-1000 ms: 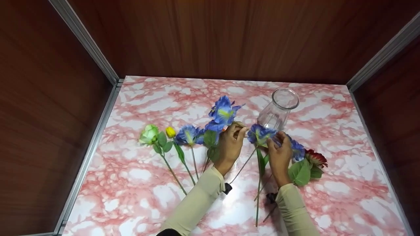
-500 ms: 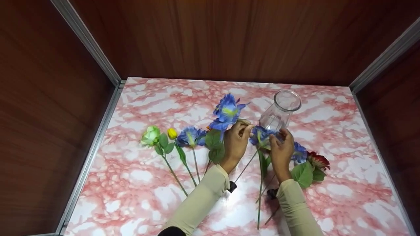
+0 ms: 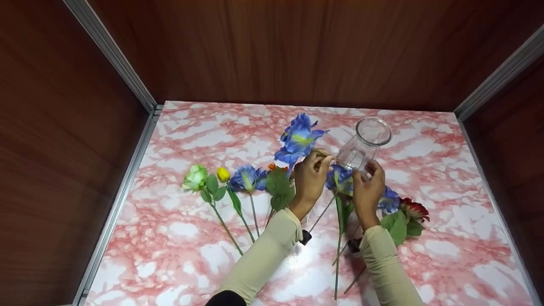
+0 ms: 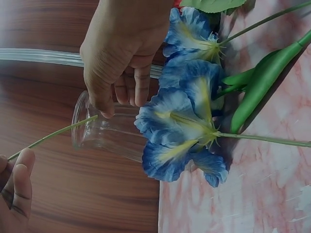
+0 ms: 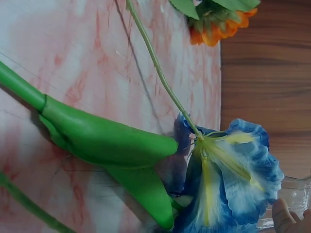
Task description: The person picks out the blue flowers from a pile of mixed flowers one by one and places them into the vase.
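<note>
My left hand (image 3: 310, 178) pinches the thin green stem (image 4: 53, 136) of a blue iris (image 3: 299, 138), its bloom raised above the table. That stem points rightward, its cut end close to the fingers of my right hand (image 3: 369, 189) and overlapping the mouth of the glass vase (image 4: 109, 126) in the left wrist view. My right hand hangs with loosely bent fingers (image 4: 141, 85) in front of the vase, with no object seen in its grasp; whether it touches the stem tip is unclear. Another blue iris (image 5: 243, 170) lies below the hands, partly covered in the head view.
On the left lie a pale green rose (image 3: 195, 177), a yellow tulip (image 3: 223, 173), a further blue iris (image 3: 246, 178) and an orange flower (image 5: 214, 24). A dark red flower (image 3: 414, 209) lies right. Brown wooden panels (image 3: 272, 51) border the marbled table (image 3: 182, 229).
My left hand has risen and shifted right, carrying the iris upward. My right hand has moved slightly up and right, away from the iris lying beneath it.
</note>
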Demonstrator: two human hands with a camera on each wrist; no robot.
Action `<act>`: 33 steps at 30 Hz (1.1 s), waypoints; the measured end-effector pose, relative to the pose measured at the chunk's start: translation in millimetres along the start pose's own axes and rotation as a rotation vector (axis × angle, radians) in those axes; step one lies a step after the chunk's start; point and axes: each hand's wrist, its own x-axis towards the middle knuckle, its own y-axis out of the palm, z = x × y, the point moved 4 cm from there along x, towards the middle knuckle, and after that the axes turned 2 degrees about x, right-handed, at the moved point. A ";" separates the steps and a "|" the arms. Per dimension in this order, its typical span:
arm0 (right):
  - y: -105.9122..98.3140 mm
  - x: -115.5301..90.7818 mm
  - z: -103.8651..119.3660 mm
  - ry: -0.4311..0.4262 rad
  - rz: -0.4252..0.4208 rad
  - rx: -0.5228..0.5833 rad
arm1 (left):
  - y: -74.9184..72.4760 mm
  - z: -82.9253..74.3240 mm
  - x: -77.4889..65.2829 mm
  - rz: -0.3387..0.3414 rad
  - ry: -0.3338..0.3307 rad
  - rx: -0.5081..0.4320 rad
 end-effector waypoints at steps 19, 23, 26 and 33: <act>-0.9 30.7 -2.9 0.091 -0.087 -0.023 | -1.6 0.6 18.4 -0.060 0.038 0.079; 1.1 38.1 -2.0 0.103 -0.095 -0.063 | 0.4 -1.2 22.8 -0.060 0.052 0.082; 4.1 41.6 -2.7 0.103 -0.084 -0.113 | 1.8 -3.0 25.7 -0.056 0.056 0.085; 9.3 47.2 -6.8 0.085 -0.060 -0.198 | 2.8 -4.1 29.4 -0.065 0.048 0.110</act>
